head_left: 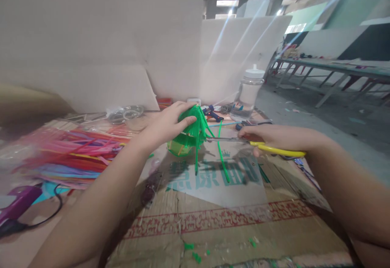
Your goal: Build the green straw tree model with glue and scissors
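My left hand (180, 118) is wrapped over the top of a cone-shaped green craft piece (199, 125) that looks made of fuzzy pipe cleaners. Its lower part, a translucent green rounded base (183, 147), rests low over the board. One green strand hangs straight down from its edge. My right hand (263, 135) grips scissors with yellow handles (277, 150). Their metal blades (228, 139) point left, the tips at the strands on the piece's right side. A separate-looking green pipe cleaner (223, 154) passes by the blades; whether they touch it I cannot tell.
Bundles of coloured pipe cleaners (82, 148) lie at left, near a purple tool with a cord (22, 203). A dark blue glue gun (213, 113) and a clear water bottle (248, 91) stand behind. Green scraps (196, 256) dot the cardboard (158, 243).
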{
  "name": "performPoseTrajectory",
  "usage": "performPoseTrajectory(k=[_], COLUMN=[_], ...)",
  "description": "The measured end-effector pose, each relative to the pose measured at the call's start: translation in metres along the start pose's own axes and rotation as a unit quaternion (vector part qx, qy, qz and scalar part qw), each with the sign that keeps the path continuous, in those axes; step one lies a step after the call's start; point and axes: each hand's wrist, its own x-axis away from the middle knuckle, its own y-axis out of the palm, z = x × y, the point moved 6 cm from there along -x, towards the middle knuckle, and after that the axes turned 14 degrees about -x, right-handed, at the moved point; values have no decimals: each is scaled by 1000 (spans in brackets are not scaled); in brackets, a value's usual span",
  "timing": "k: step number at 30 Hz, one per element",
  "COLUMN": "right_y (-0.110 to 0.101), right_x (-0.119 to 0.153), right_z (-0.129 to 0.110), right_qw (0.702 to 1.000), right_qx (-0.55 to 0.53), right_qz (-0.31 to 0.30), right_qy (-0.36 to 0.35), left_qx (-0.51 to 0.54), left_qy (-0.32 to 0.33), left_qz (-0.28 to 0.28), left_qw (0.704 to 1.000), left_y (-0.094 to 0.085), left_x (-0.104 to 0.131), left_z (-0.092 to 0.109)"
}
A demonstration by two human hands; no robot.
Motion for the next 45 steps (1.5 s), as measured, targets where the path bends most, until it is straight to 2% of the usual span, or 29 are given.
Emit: performPoseTrajectory(k=[3,10,19,33,45], right_y=[5,11,24,30,34], right_x=[1,-3,-15,-20,-24], right_z=[6,4,-5,-9,-8], right_qw=[996,995,989,990,991], right_qx=[-28,-15,-91,-72,-74], right_qz=[-88,-100,-112,-114,-97], right_qy=[19,9,-40,-26,-48], left_qx=[-14,-22,12,10,15], left_qy=[1,-2,-14,-9,-11], left_qz=[-13,-13,11,16,19], left_qw=[1000,1000,1000,1000,1000], left_y=[2,2,4,4,3], left_x=[-5,-7,-3,-2,-1], left_z=[4,9,2,4,1])
